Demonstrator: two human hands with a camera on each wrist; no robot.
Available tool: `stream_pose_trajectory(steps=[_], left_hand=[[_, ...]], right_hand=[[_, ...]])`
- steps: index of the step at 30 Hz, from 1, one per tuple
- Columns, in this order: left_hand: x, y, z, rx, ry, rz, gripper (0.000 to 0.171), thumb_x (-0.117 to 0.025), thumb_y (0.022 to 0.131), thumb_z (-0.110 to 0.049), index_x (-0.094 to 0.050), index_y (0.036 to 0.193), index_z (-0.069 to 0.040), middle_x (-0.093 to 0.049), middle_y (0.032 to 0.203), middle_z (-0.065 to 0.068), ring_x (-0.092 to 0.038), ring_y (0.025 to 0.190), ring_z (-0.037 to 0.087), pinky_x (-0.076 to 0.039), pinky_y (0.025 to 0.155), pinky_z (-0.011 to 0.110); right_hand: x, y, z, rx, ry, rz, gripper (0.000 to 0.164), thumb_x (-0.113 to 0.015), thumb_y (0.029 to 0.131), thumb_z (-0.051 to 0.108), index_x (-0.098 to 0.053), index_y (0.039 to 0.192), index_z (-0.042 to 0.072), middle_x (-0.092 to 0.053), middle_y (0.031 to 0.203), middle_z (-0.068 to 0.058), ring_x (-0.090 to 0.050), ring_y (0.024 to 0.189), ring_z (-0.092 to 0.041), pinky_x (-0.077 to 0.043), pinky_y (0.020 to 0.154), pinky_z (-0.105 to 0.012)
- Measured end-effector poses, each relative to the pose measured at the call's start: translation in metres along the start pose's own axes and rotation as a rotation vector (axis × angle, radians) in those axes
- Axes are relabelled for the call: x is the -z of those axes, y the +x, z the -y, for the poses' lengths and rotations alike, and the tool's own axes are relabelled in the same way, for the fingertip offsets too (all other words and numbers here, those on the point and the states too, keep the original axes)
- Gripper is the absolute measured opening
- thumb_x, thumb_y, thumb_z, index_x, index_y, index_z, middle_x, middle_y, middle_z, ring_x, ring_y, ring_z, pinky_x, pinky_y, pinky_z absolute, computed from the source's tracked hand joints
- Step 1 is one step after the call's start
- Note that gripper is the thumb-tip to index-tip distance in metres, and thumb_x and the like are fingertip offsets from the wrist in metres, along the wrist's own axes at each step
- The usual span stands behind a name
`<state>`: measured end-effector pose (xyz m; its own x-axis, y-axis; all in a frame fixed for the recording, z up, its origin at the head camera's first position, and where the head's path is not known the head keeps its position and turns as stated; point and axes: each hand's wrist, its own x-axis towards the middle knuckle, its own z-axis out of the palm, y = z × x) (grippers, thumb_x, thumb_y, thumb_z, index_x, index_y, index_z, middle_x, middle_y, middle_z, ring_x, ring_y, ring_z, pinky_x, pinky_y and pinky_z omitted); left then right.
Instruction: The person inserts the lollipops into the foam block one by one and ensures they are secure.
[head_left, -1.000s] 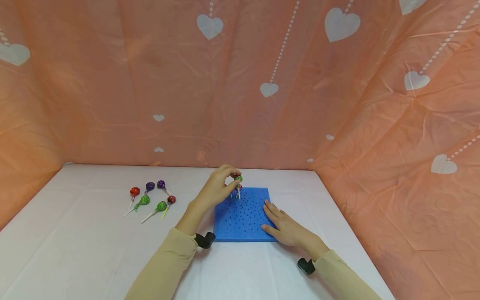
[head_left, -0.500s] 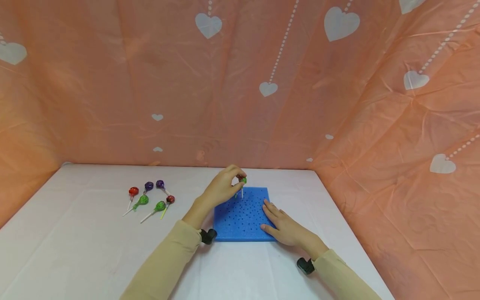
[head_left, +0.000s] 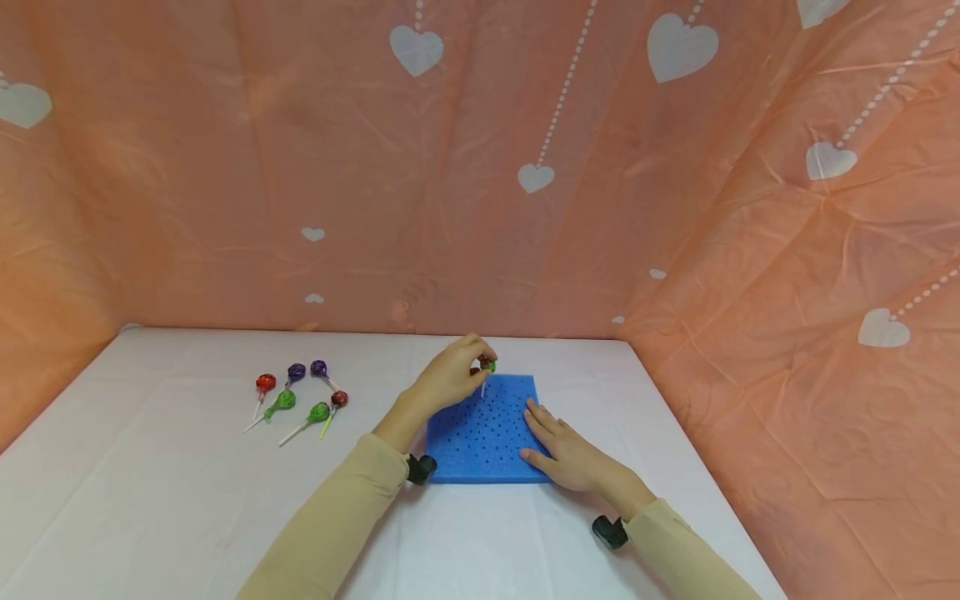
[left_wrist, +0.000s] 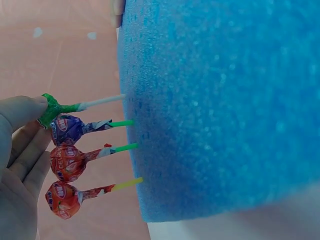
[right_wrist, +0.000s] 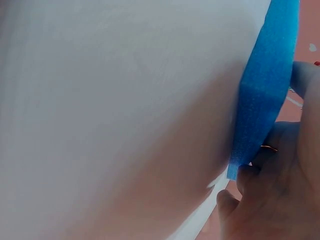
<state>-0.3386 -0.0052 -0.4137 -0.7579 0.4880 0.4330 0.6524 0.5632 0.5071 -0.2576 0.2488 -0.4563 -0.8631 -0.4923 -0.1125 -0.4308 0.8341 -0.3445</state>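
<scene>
Above the far edge of a blue foam block dotted with small holes, my left hand pinches the green wrapped head of a lollipop. Its white stick points down, and the tip meets the foam in the left wrist view. Beside it, in a row, a purple lollipop, a red lollipop and an orange-red lollipop stand with their sticks in the foam; in the head view my left hand mostly hides them. My right hand rests on the block's right edge, fingers extended.
Several more lollipops lie loose on the white-covered table to the left, among them a red one, a purple one and a green one. An orange curtain with white hearts encloses the back and sides.
My left hand has moved slightly right with the green lollipop and then lowered a little, bringing its stick down to the foam. My right hand has stayed in place.
</scene>
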Motion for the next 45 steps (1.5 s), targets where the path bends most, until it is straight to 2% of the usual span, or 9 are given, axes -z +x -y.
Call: stream_pose_trajectory(steps=[9,17,23,27,45], left_hand=[[-0.0018,-0.0004,0.0009,0.004,-0.008,-0.006,0.017,-0.072,0.096,-0.003,-0.072,0.113,-0.004,-0.065,0.111,0.007,-0.068,0.102,0.023,-0.058,0.089,0.035],[-0.0046,-0.0005,0.0029,0.01,0.005,0.008,0.017,-0.072,0.097,-0.004,-0.073,0.114,-0.004,-0.066,0.114,0.008,-0.068,0.102,0.021,-0.059,0.089,0.033],[-0.005,-0.0012,0.0044,0.039,0.024,0.041,0.02,-0.074,0.097,-0.007,-0.073,0.115,-0.001,-0.067,0.113,0.008,-0.068,0.099,0.02,-0.059,0.088,0.034],[-0.0049,-0.0004,0.0059,0.037,0.027,0.036,0.019,-0.075,0.096,-0.008,-0.073,0.114,-0.002,-0.067,0.112,0.008,-0.068,0.099,0.02,-0.059,0.088,0.034],[-0.0051,-0.0037,0.0006,0.052,0.035,0.053,0.021,-0.074,0.097,-0.009,-0.073,0.117,-0.003,-0.066,0.116,0.007,-0.067,0.099,0.02,-0.059,0.088,0.036]], right_hand=[[0.0005,0.0,0.0011,0.002,0.005,-0.005,0.074,-0.048,0.109,0.046,-0.024,0.164,0.003,-0.009,0.174,-0.011,-0.013,0.159,-0.034,-0.017,0.126,-0.056],[0.0011,0.0003,0.0015,0.002,0.005,-0.001,0.074,-0.048,0.109,0.046,-0.023,0.164,0.003,-0.008,0.174,-0.01,-0.012,0.159,-0.033,-0.017,0.126,-0.056],[0.0011,0.001,0.0003,0.006,-0.001,-0.002,0.074,-0.047,0.11,0.046,-0.023,0.164,0.003,-0.008,0.174,-0.011,-0.012,0.159,-0.033,-0.017,0.126,-0.056],[0.0016,0.0012,0.0,0.006,-0.003,-0.005,0.074,-0.048,0.109,0.046,-0.023,0.164,0.003,-0.008,0.174,-0.011,-0.012,0.159,-0.033,-0.017,0.126,-0.056],[0.0004,-0.0017,-0.0004,0.0,0.012,-0.01,0.074,-0.049,0.109,0.046,-0.024,0.163,0.002,-0.01,0.174,-0.012,-0.014,0.159,-0.035,-0.018,0.126,-0.058]])
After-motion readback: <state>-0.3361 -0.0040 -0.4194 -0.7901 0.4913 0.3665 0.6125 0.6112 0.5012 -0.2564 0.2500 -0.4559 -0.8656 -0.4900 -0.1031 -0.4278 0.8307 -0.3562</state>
